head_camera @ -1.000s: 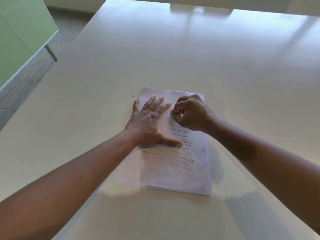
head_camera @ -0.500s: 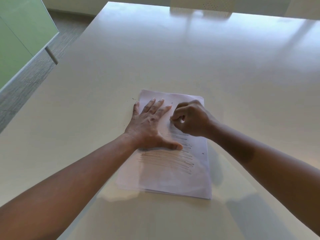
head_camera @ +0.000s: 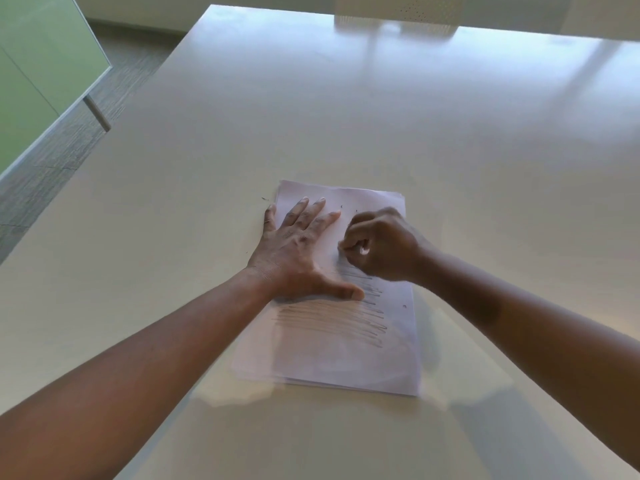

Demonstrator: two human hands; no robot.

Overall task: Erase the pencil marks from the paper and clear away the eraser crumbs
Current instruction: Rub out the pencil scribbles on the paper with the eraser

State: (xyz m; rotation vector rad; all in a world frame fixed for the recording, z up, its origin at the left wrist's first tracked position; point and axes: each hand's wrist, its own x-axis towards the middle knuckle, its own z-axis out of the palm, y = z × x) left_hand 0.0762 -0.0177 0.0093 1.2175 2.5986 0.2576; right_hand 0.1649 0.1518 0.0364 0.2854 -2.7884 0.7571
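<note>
A small stack of white paper [head_camera: 346,362] lies on the pale table [head_camera: 381,116], with grey pencil marks [head_camera: 332,320] in horizontal strokes across its middle. My left hand [head_camera: 298,251] lies flat on the upper left part of the sheet, fingers spread, thumb pointing right. My right hand [head_camera: 384,247] is curled on the paper's upper right part and pinches a small white eraser [head_camera: 363,251], only a sliver of which shows between the fingers. Tiny dark eraser crumbs [head_camera: 404,306] dot the sheet near its right edge, and a few lie near its top.
More dark specks [head_camera: 265,199] lie on the table just left of the paper's top corner. A green partition [head_camera: 38,81] on a metal leg [head_camera: 97,114] stands at the left over grey floor. A perforated chair back [head_camera: 398,8] shows past the far table edge.
My right hand has slid slightly toward me along the top lines of pencil marks. My left hand stays flat in the same spot on the paper.
</note>
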